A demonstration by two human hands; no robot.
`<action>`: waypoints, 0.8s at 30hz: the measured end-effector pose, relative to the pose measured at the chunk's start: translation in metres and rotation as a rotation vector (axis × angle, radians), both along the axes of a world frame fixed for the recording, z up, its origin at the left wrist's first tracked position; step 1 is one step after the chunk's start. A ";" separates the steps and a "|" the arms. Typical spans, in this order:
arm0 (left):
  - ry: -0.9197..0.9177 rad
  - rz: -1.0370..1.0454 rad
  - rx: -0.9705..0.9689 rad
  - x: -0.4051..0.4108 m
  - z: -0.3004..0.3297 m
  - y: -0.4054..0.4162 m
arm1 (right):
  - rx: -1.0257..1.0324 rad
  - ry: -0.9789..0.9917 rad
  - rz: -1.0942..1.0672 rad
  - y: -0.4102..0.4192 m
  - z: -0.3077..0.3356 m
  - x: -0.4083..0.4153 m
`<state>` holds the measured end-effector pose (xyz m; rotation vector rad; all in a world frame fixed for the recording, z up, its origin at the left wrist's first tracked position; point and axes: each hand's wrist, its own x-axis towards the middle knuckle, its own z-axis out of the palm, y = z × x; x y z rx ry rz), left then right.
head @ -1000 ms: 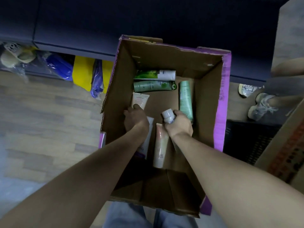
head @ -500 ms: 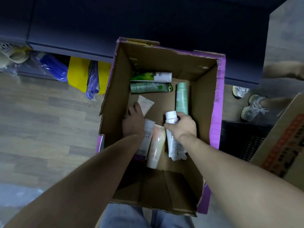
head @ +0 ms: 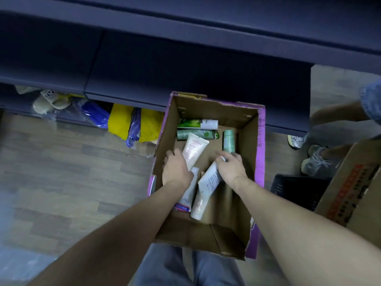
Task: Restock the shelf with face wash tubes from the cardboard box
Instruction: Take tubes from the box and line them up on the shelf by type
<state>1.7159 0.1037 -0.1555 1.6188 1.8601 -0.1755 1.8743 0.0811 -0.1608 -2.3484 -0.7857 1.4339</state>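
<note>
With your left hand (head: pixel 176 169) gripping the pink-white tube (head: pixel 193 149) and your right hand (head: pixel 232 168) gripping the white tube (head: pixel 210 179) inside the cardboard box (head: pixel 260 141), lift both straight up, clear of the box walls.

Cardboard box (head: pixel 250 141) matt brown, rough torn edges; plastic tubes (head: pixel 194 148) smooth, slightly glossy; floor (head: pixel 72 172) wood-look planks.

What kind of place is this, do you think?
Probably a shop aisle or its stockroom: dark shelves stand over a cardboard box of tubes, with bagged goods under them.
</note>
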 end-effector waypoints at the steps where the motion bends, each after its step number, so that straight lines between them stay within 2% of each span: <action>1: -0.031 0.025 -0.011 -0.002 0.005 0.000 | -0.001 0.038 -0.068 0.001 0.006 -0.001; 7: -0.318 0.156 -0.110 -0.010 0.023 -0.004 | -0.135 0.406 -0.543 -0.004 0.034 -0.006; 11: -0.508 0.407 -0.277 -0.008 0.027 -0.008 | -0.113 0.705 -0.642 -0.012 0.040 -0.006; 14: -0.559 0.559 -0.401 -0.004 0.030 -0.011 | -0.088 0.816 -0.721 -0.018 0.034 -0.010; 16: -0.542 0.544 -0.395 -0.003 0.030 -0.016 | -0.115 0.773 -0.683 -0.022 0.028 -0.015; 19: -0.519 0.493 -0.317 -0.004 0.028 -0.021 | -0.159 0.594 -0.572 -0.030 0.015 -0.019; 24: -0.502 0.536 -0.293 -0.005 0.026 -0.020 | -0.238 0.352 -0.355 -0.035 0.017 -0.010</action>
